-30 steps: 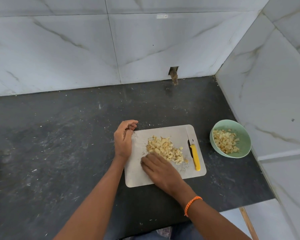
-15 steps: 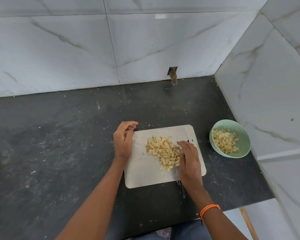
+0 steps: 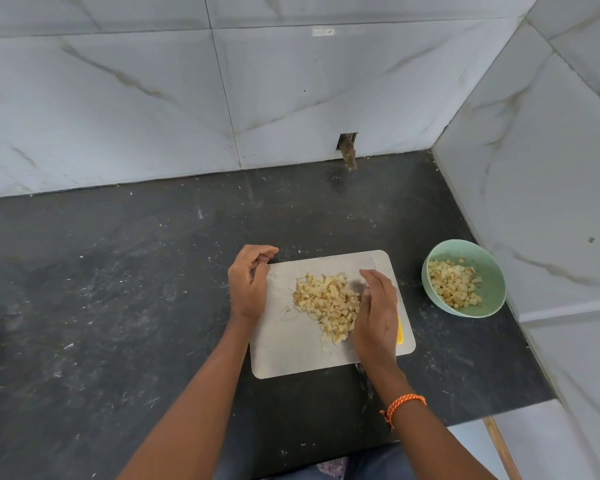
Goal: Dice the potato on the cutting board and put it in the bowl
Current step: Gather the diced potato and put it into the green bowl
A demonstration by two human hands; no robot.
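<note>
Dark stone counter [image 3: 118, 289], scuffed and flecked with pale crumbs, filling the left of the scene and running back to marble-look wall tiles [image 3: 118, 98].

Left hand [image 3: 248, 284] at the left edge of the cutting board [image 3: 284, 351], near its far-left corner, fingers curled in round that edge, thumb towards the far side.

Pale board lying flat on the counter, a little askew, with a heap of diced potato [image 3: 328, 303] on its middle and right part, a few stray bits towards the near side.

Right hand [image 3: 376, 315] set on edge against the right flank of the heap, fingers straight and together, pointing away to the far side, palm facing the dice; nothing gripped.

Just right of that hand, a sliver of yellow knife handle [image 3: 399, 332] on the board, mostly hidden; blade not visible.

Orange braided band [image 3: 404, 405] on the right wrist.

Further right, apart from the board, a light green bowl [image 3: 489, 268] on the counter near the right-hand wall, already holding more diced potato [image 3: 452, 284].
</note>
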